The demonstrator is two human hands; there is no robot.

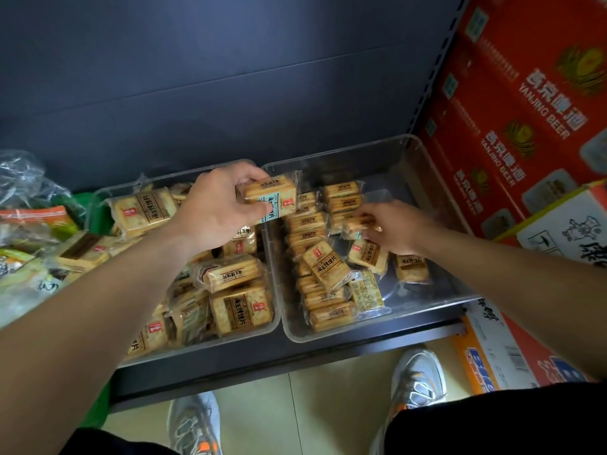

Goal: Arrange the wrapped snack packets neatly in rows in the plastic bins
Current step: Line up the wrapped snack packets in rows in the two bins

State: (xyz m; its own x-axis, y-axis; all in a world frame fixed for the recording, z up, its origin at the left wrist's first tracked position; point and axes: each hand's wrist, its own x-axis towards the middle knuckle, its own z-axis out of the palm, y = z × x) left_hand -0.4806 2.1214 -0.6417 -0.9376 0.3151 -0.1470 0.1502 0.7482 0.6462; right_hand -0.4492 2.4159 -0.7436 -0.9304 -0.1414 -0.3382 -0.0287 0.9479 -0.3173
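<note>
Packets (241, 308) lie jumbled in the left bin (197, 344) and partly rowed in the right bin (423, 302) on the shelf (295, 362), where I see the left hand (216, 211) gripping one packet (271, 200) above where the bins meet and the right hand (394, 228) pinching another packet (356, 223) inside the right bin.

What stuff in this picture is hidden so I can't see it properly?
Head view:
Packets in the left bin: many hidden under the left arm.
Small packet in the right hand: partly covered by fingers, print blurred.
Snack bags: cut off by the left edge.
Red beer boxes: cut off by the right edge.
</note>
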